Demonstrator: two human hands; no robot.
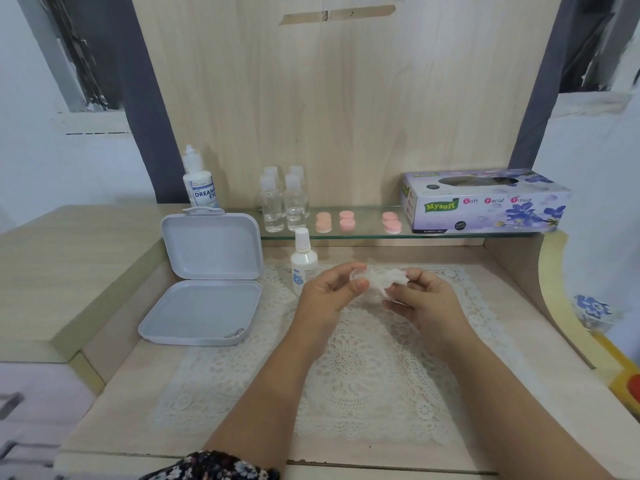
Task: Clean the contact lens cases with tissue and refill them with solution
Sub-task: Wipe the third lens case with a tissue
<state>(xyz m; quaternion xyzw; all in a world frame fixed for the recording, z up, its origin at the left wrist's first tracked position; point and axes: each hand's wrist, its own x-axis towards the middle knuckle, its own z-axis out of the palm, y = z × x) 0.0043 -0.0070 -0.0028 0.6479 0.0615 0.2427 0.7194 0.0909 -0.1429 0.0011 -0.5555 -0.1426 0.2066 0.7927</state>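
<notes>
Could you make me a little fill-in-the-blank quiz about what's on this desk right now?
1. The hands hold a small clear case and a wad of ____.
2. The caps on the glass shelf are coloured ____.
3. The grey box beside the lace mat has its lid ____.

Missing words: tissue; pink; open

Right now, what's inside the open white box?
The open white box looks nearly bare; one small grey thing, too blurry to name, lies in its near right corner. Nothing covers its floor, so nothing is hidden.
</notes>
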